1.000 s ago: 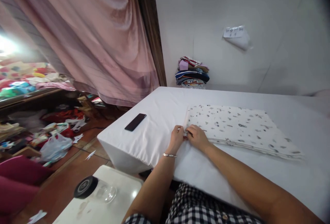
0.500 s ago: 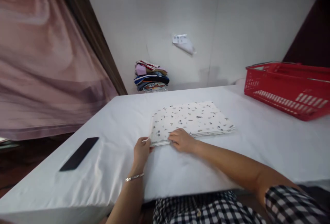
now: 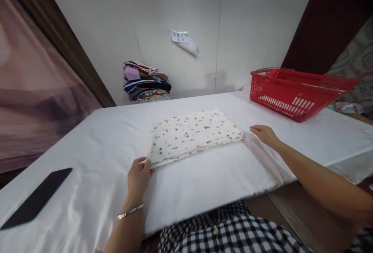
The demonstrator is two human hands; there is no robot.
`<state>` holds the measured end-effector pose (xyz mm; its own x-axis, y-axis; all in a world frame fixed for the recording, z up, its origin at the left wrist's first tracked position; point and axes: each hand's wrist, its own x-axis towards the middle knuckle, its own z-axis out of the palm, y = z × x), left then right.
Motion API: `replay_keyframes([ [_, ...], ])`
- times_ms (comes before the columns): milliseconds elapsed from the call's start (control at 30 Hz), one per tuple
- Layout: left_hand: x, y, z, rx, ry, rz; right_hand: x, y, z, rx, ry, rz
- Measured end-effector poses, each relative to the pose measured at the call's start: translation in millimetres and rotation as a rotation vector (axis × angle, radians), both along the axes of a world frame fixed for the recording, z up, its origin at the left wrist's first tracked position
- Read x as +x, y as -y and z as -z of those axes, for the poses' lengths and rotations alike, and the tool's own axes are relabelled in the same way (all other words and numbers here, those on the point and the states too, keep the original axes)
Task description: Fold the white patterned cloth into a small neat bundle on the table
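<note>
A folded white cloth (image 3: 189,134) with a small scattered print lies flat in several layers on the white-covered table (image 3: 204,183). My left hand (image 3: 139,175), with a silver bracelet at the wrist, pinches the near left corner of the cloth between thumb and fingers. To the right of the cloth, my right hand (image 3: 264,134) hovers just off its near right corner. It holds nothing, and its fingers point left toward the cloth, loosely extended.
A red plastic basket (image 3: 288,96) stands at the back right of the table. A black phone (image 3: 37,198) lies at the left. Behind the table's far edge, a stack of folded fabrics (image 3: 147,82) rests against the wall. A pink curtain (image 3: 37,101) hangs at left.
The view has swung right, bringing the red basket into sight. My right hand has left the cloth's near left part and moved right past its end. My left hand stays at the corner.
</note>
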<state>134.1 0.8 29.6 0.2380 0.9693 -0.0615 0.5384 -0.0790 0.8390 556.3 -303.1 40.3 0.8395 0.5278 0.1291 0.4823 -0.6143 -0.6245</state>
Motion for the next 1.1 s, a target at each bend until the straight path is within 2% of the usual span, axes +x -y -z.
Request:
replay_keyframes([
  [100, -1.6, -1.4, 3.9, 0.066, -0.077, 0.023, -6.4, -14.2, -1.9, 0.005, -0.345, 0.042],
  [200, -3.3, -2.8, 7.2, 0.133, -0.135, 0.041, -10.9, -31.2, -2.7, -0.051, -0.479, 0.082],
  [400, -3.9, -3.7, 8.1, 0.117, -0.138, 0.05, -5.2, -43.8, -9.4, -0.184, -0.554, 0.069],
  [633, -3.3, -2.8, 7.0, 0.101, -0.105, 0.064, -6.3, -46.5, -21.4, -0.139, -0.665, 0.017],
  [900, -1.9, -2.3, 4.9, 0.065, -0.093, 0.041, 0.2, -50.8, -19.5, -0.311, -0.703, 0.019],
  [1100, -1.3, -0.9, 4.2, 0.078, -0.105, 0.038, 4.6, -54.8, -16.5, -0.316, -0.701, 0.004],
])
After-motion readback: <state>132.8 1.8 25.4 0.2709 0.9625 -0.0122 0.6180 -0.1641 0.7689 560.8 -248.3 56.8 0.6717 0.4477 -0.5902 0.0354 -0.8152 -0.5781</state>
